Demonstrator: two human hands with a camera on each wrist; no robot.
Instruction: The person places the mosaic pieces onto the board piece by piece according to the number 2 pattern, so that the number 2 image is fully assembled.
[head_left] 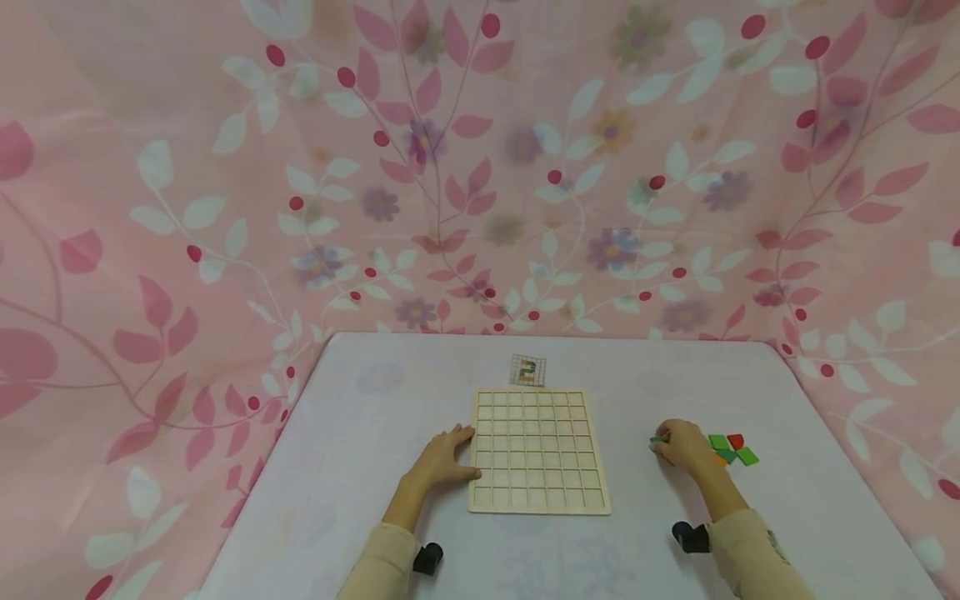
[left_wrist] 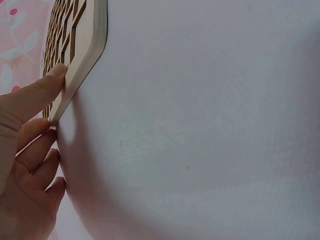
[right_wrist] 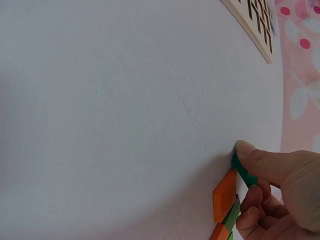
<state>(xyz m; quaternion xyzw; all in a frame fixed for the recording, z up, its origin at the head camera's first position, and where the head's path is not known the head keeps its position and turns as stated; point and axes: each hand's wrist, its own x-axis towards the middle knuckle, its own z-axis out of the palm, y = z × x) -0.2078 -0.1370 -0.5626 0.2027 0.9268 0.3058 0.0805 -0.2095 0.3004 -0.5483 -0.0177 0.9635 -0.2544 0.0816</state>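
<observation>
A light wooden board (head_left: pixel 537 452) with a grid of square recesses lies mid-table. My left hand (head_left: pixel 442 458) rests at its left edge, thumb on the rim and the other fingers spread along the side; the left wrist view shows the thumb on top. Off to the right of the board, my right hand (head_left: pixel 681 446) pinches a dark green tile (right_wrist: pixel 244 172) between thumb and fingers. Close by it, several loose tiles lie on the cloth, among them a green tile (head_left: pixel 747 456), a red tile (head_left: pixel 736 441) and an orange tile (right_wrist: pixel 225 196). The right hand partly hides this group in the head view.
Behind the board lies a small pattern card (head_left: pixel 528 370) with a gridded figure in green and orange. White cloth covers the table (head_left: pixel 390 392), and a pink floral curtain (head_left: pixel 480 167) hangs behind and along both sides. Each wrist wears a black device.
</observation>
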